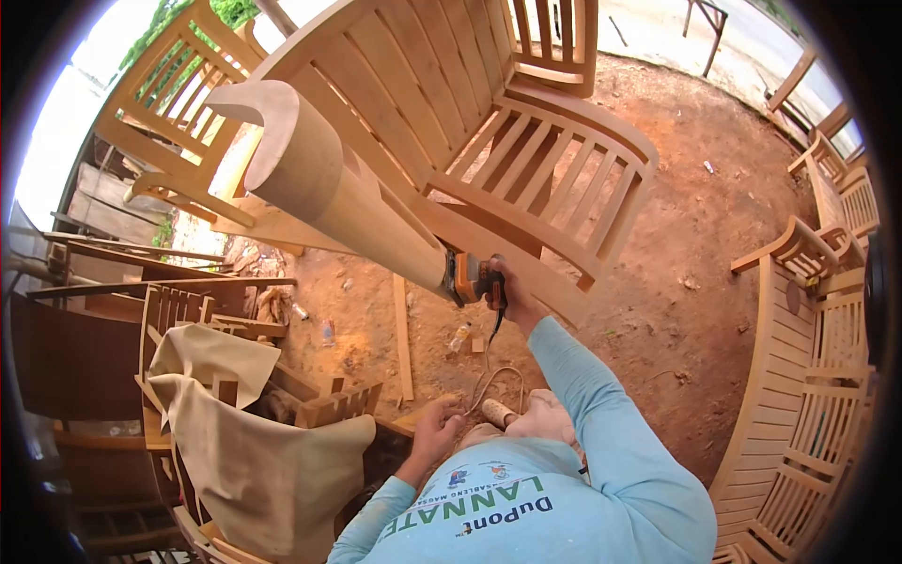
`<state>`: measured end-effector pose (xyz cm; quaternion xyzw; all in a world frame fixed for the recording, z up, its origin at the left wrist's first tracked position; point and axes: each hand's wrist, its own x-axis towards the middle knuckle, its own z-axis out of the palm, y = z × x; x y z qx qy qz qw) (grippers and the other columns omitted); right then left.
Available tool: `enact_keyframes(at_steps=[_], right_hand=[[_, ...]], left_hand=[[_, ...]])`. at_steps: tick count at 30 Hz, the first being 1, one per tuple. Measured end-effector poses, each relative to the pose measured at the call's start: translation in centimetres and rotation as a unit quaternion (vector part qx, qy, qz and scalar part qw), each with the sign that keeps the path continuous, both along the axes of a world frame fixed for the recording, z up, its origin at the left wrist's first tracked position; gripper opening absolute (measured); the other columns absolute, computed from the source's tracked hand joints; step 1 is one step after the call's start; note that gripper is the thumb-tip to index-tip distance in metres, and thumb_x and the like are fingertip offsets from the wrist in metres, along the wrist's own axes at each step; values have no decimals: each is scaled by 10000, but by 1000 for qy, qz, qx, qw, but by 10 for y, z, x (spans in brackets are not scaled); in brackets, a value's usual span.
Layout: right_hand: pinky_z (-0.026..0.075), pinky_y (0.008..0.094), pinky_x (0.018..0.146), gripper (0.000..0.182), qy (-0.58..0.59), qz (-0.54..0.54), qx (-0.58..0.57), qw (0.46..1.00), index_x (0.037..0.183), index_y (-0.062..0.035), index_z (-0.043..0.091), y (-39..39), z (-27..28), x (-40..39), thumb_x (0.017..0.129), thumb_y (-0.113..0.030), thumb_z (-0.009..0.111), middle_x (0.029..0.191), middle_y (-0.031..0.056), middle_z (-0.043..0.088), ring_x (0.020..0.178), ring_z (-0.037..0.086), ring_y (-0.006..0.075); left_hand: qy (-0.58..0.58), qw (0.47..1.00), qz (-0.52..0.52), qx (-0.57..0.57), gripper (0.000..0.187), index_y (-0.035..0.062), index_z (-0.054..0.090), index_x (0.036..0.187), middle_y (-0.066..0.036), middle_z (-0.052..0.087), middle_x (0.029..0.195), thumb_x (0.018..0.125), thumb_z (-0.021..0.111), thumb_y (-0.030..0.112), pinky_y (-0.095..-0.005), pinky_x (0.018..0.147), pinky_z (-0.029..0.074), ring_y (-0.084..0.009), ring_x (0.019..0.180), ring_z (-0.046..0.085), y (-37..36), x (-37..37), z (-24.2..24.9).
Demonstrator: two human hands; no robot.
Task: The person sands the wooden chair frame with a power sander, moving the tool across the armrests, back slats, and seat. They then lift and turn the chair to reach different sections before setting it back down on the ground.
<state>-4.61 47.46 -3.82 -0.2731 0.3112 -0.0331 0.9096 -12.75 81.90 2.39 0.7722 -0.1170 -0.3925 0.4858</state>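
Observation:
My right hand (510, 293) is wrapped round an orange and black electric sander (464, 278). The sander is pressed against the lower end of a pale wooden chair's broad, curved armrest (324, 183). Low in front of my body, my left hand (439, 430) has its fingers curled in, and the sander's power cord (489, 376) loops down to its fingertips. The chair's slatted back (404, 80) and slatted seat (554, 169) rise beyond the sander. What lies inside the left hand's fingers is largely hidden.
Another wooden chair (178, 122) stands at upper left. A tan cloth (254, 451) drapes over wooden furniture at lower left. Long slatted benches (789, 376) line the right. A wooden strip (403, 338) and a plastic bottle (460, 336) lie on the dirt floor (676, 254).

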Motion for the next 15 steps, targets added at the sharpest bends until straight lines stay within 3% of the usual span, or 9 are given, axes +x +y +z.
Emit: enact_keyframes(at_steps=[5,9,12,15], right_hand=[[448,242,426,399,-18,5,-22,1000,1089,-172,583,-8,12,7,879,-489,706,785,16,578,541,560,132],[468,245,426,494,-135,-13,-101,986,1187,-136,540,-15,132,14,884,-488,708,813,44,583,555,578,132],[483,245,437,564,-224,-9,-181,958,1258,-110,502,-24,209,23,894,-491,703,856,65,597,578,597,127],[485,244,449,591,-279,-30,-231,932,1292,-88,489,-28,276,31,895,-460,721,909,74,612,600,602,119]], left_hand=[[-47,997,-30,48,421,-17,580,1325,-184,735,1136,966,630,196,-354,885,566,-230,1021,716,18,3,-15],[-45,995,-15,84,425,-30,581,1328,-123,743,1081,968,645,188,-285,839,543,-148,954,694,25,9,-20],[-51,994,-25,95,450,-2,613,1301,-206,737,1087,944,656,268,-383,870,563,-266,997,727,39,12,-48],[-68,992,-40,101,454,3,623,1290,-209,740,1067,938,661,287,-393,858,564,-286,971,733,46,11,-71]])
